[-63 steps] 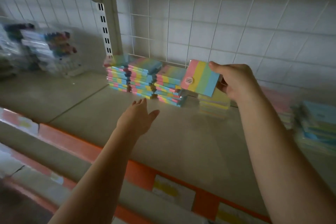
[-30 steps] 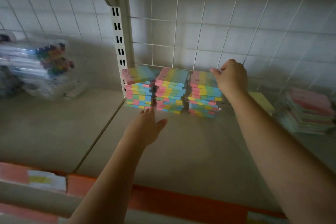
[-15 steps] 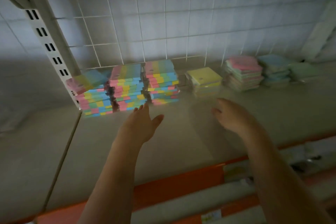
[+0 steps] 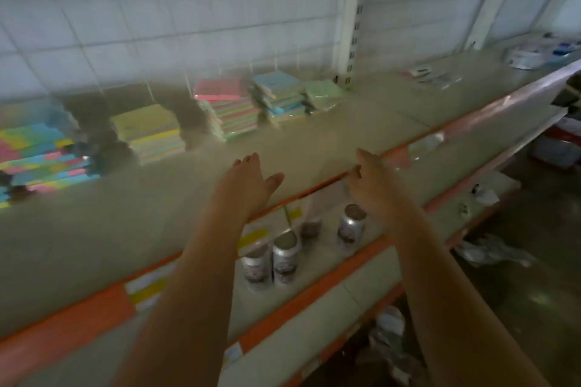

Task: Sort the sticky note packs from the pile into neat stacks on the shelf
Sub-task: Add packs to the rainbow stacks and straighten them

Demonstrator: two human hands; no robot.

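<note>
Pastel sticky note packs (image 4: 226, 108) stacked at shelf (image 4: 330, 135) back, up-left of both empty hands; left hand (image 4: 248, 181) flat-open, nearer; right hand (image 4: 369, 179) loosely curled.

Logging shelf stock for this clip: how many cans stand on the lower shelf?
4, though more may be hidden behind the arms: two side by side at front, one dark behind, one beside the right forearm.

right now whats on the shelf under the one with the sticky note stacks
Several silver cans stand on the lower shelf. The forearms and the upper shelf hide the rest.
</note>
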